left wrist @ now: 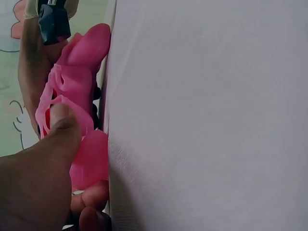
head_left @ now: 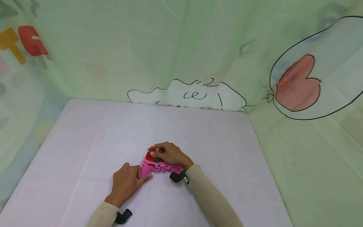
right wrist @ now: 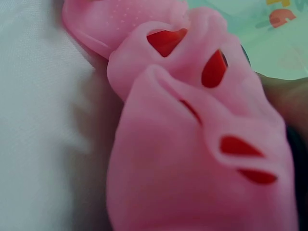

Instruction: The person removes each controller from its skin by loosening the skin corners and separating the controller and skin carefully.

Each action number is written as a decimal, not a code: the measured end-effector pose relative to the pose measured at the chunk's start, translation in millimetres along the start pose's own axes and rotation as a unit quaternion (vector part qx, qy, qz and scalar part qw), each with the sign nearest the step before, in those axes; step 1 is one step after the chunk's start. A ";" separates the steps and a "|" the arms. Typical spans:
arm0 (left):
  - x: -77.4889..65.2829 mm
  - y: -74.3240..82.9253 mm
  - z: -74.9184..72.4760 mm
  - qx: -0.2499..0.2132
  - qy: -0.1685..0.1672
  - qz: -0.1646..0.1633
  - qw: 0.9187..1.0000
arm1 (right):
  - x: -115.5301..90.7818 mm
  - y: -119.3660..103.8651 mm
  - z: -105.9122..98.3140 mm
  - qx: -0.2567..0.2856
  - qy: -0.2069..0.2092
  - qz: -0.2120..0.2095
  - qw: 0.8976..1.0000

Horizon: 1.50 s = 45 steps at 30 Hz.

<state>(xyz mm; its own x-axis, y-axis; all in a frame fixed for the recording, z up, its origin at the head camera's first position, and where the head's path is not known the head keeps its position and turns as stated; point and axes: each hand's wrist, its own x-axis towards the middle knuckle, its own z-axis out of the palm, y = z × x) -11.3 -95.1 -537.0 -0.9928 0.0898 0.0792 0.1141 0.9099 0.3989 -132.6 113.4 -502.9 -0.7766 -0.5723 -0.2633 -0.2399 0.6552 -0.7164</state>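
Note:
A red game controller point(head_left: 148, 156) sits partly inside a pink silicone cover point(head_left: 146, 170), near the middle front of the table. The cover is wrinkled along its near side, and red shows through its holes in the right wrist view. My left hand point(head_left: 126, 180) holds the controller's left handle through the pink cover point(left wrist: 91, 161), thumb pressing on top and fingers curled behind it. From the right, my right hand point(head_left: 172, 153) reaches over the controller and grips its bare red upper left part between thumb and fingers. The right handle is partly hidden under the right wrist.
The table point(head_left: 127, 126) is covered with a pale white cloth. Green printed curtains point(head_left: 127, 47) stand around its back and sides. A black wrist camera point(head_left: 177, 176) hangs below the right wrist, close to the cover, and another black wrist camera point(head_left: 123, 216) is on the left wrist.

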 end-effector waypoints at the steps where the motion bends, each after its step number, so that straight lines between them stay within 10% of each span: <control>1: 1.2 0.1 1.1 -0.002 0.000 -0.005 1.000 | -0.1 0.0 0.8 -0.001 0.001 0.001 1.000; 38: -4.8 1.9 6.6 -0.041 0.039 0.052 0.997 | -2.7 -0.3 6.1 0.042 0.019 0.034 0.998; 45: 2.6 -4.4 -1.8 -0.048 0.017 0.022 0.998 | 3.1 -0.7 -0.1 0.047 0.022 0.023 0.998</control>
<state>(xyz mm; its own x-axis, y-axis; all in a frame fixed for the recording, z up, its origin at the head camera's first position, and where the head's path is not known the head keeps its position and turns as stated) -14.4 -99.6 -536.8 -0.9851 0.1136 0.1291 0.1624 0.8618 0.4806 -135.0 111.2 -503.2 -0.8107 -0.5192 -0.2705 -0.1487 0.6295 -0.7626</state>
